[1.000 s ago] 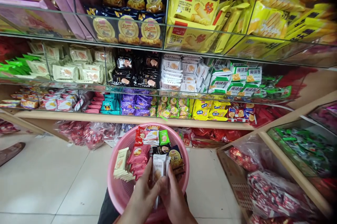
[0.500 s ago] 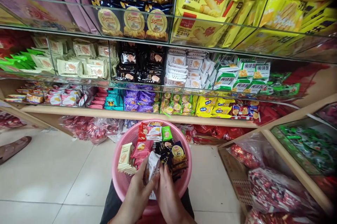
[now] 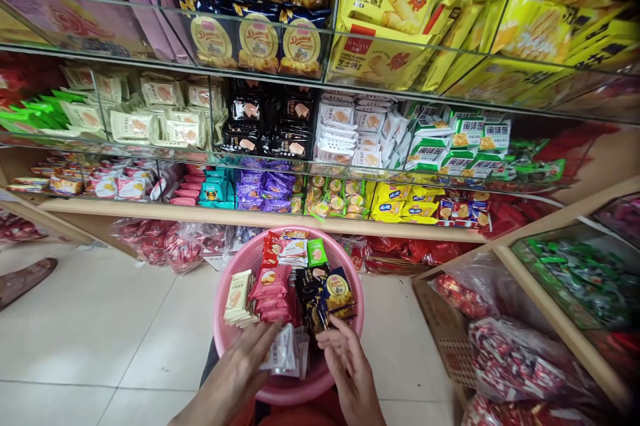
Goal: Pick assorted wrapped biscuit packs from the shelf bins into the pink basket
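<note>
A pink plastic basket [image 3: 221, 306] in front of my body holds small snack packets in groups. At its near side lie the white snack packets [image 3: 289, 351]. Stretched out over their left edge, my left hand [image 3: 245, 359] is open and seems to touch them. On the basket's right side my right hand [image 3: 345, 353] is open, its fingers loosely curved and apart, close to the dark blue cookie packets [image 3: 341, 293]. Pink packets [image 3: 273, 289] sit in the middle, with cream packets [image 3: 239, 298] to the left and black packets [image 3: 310, 283] to the right.
Glass-fronted shelves [image 3: 280, 214] full of snacks span the view ahead. Plastic bags of red-wrapped goods [image 3: 183, 246] lie beneath. On the right stands a wooden display [image 3: 545, 299] with more bags [image 3: 520, 359]. A person's foot [image 3: 27, 283] shows at left on the tiled floor.
Both hands were together around the white packets above the basket. Now the packets lie in its near side, and my hands have parted, left and right.
</note>
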Tool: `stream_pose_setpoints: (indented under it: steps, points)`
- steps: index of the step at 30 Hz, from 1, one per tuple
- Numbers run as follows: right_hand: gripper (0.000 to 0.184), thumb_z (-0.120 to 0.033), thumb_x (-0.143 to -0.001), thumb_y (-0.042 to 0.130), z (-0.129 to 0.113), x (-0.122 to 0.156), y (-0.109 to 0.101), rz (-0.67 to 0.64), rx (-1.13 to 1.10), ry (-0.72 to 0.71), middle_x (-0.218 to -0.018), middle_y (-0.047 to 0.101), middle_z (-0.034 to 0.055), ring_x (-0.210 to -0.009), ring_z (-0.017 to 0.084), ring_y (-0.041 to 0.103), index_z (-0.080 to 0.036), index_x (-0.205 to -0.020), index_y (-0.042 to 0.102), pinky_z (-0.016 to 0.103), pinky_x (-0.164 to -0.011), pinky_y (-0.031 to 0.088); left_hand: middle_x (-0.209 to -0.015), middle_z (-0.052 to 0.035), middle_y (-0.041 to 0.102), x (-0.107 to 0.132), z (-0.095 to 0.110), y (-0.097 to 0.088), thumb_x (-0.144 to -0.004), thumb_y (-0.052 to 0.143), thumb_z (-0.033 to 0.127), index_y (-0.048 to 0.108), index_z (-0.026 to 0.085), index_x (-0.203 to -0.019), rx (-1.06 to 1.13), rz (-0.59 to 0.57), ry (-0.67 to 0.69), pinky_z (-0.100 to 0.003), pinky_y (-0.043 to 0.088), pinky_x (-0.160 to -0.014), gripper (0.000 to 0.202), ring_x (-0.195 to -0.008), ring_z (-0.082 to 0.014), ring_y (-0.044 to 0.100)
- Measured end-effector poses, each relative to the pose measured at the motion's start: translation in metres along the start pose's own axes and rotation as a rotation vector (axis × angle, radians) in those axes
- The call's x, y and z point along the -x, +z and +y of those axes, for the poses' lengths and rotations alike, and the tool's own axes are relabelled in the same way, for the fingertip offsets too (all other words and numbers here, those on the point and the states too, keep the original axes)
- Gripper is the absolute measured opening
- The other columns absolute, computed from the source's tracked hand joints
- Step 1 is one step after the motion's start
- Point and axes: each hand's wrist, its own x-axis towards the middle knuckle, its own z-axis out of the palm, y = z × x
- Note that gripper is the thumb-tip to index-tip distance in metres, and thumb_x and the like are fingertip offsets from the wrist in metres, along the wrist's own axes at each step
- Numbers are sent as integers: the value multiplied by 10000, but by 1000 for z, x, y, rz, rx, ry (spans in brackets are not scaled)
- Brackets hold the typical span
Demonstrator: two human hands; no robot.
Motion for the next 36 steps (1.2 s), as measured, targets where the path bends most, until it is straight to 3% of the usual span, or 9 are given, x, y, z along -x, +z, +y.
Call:
stream_pose_setpoints:
  steps: [4,9,13,18,21,27,30,33,36]
  points:
    - [424,-378,-852,533,21,7,-1,18,119,-112,-998,654,78,-908,187,606,-225,-1243,481,305,-837,472,-1392,-19,463,-7,19,3,-676,417,2,262,347,-1406,-166,-161,66,-449,301,-1080,822,-1242,-246,428]
    - [412,-330,-883,478,32,5,-5,-40,241,-200,-1059,641,70,-975,168,603,-237,-1281,427,297,-879,481,-1327,-51,528,-17,37,-1,-698,404,-13,360,273,-1374,-242,-193,83,-414,354,-1043,736,-1180,-237,476]
    - [404,-313,-893,461,33,1,-8,-60,301,-210,-1062,640,75,-979,166,605,-230,-1284,411,297,-875,491,-1343,-49,513,-15,31,3,-716,463,21,367,287,-1367,-211,-202,84,-434,323,-1069,709,-1204,-248,461]
    - [395,-295,-896,456,29,1,-10,-63,346,-228,-1061,647,76,-971,160,614,-225,-1282,414,280,-860,500,-1365,-40,489,-8,18,4,-757,594,198,318,333,-1380,-97,-178,88,-453,363,-1050,695,-1236,-266,439]
    - [395,-283,-886,472,27,2,-10,-57,379,-269,-1049,657,71,-961,158,621,-225,-1275,429,265,-844,506,-1395,-50,459,-5,13,2,-779,574,235,316,323,-1383,-65,-184,92,-477,346,-1061,663,-1277,-278,402]
    - [417,-253,-869,489,26,3,-10,-90,515,-363,-1049,661,39,-963,139,624,-245,-1280,420,245,-858,503,-1387,5,475,-9,10,-3,-824,527,255,326,381,-1366,11,-231,120,-431,333,-1084,592,-1270,-228,422]
    - [438,-253,-862,497,27,3,-8,-108,654,-427,-1026,668,33,-951,148,629,-247,-1291,410,267,-850,514,-1417,-14,436,-9,6,-4,-802,570,318,333,358,-1370,32,-227,74,-444,288,-1109,617,-1311,-243,364]
    - [402,-289,-874,483,28,4,-3,-95,813,-486,-980,688,52,-912,174,647,-209,-1266,446,297,-819,532,-1409,-20,441,-7,5,-2,-835,512,390,422,353,-1320,83,-193,32,-432,301,-1102,495,-1312,-246,360]
    - [431,-360,-884,460,26,3,6,-96,949,-498,-1020,689,101,-911,203,658,-148,-1259,468,295,-779,545,-1362,-30,488,-4,8,3,-876,419,434,505,321,-1248,197,-87,-77,-379,334,-1079,398,-1270,-218,413]
